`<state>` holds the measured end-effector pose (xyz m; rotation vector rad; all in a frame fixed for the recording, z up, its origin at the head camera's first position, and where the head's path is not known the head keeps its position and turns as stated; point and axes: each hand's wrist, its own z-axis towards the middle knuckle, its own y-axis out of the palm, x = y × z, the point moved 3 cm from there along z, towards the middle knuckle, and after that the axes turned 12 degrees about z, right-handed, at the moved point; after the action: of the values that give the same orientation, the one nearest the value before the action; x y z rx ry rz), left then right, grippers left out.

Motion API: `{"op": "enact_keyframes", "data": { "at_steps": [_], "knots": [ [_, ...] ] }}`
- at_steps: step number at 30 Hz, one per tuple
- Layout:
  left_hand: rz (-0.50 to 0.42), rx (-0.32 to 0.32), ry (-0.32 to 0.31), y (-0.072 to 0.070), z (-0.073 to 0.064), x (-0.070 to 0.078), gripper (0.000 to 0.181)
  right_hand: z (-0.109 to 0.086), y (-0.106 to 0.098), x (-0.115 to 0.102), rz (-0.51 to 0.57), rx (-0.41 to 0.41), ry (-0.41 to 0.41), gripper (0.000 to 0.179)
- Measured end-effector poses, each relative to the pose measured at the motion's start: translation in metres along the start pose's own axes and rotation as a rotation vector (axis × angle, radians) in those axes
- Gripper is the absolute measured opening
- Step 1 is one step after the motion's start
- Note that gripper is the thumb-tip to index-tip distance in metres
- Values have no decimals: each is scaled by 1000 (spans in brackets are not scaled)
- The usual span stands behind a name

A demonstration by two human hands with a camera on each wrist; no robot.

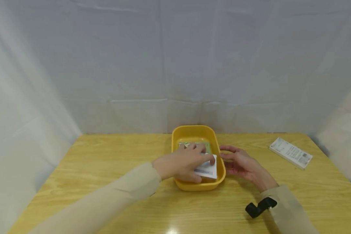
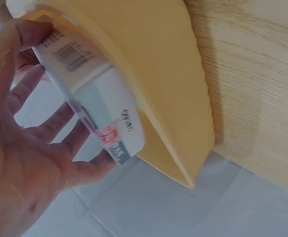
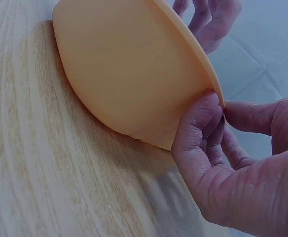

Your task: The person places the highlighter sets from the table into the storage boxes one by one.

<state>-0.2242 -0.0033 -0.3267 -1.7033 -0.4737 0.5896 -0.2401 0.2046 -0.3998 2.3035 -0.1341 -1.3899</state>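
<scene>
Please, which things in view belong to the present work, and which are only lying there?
Apparently in the work:
left hand, holding white packet
right hand, touching yellow basin
green item inside basin

Apparently just lying there:
white box, untouched, at right

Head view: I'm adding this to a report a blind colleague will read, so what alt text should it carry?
A person's left hand holds a white packet in a yellow tub, while the right hand touches the tub's right side. To the right, a white box lies on the wooden table.
</scene>
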Motion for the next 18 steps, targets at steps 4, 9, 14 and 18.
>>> {"op": "enact_keyframes", "data": {
  "at_steps": [4,9,14,18],
  "knots": [
    [42,-43,15,1,5,2,56,0,0,0,3,3,-1,55],
    [62,-99,26,2,11,1,54,1,-2,1,5,4,-1,56],
    [43,-130,10,4,16,-1,51,1,-2,1,2,-2,-4,55],
    [40,-153,1,6,16,1,48,-2,0,0,3,-10,-4,55]
  ]
}}
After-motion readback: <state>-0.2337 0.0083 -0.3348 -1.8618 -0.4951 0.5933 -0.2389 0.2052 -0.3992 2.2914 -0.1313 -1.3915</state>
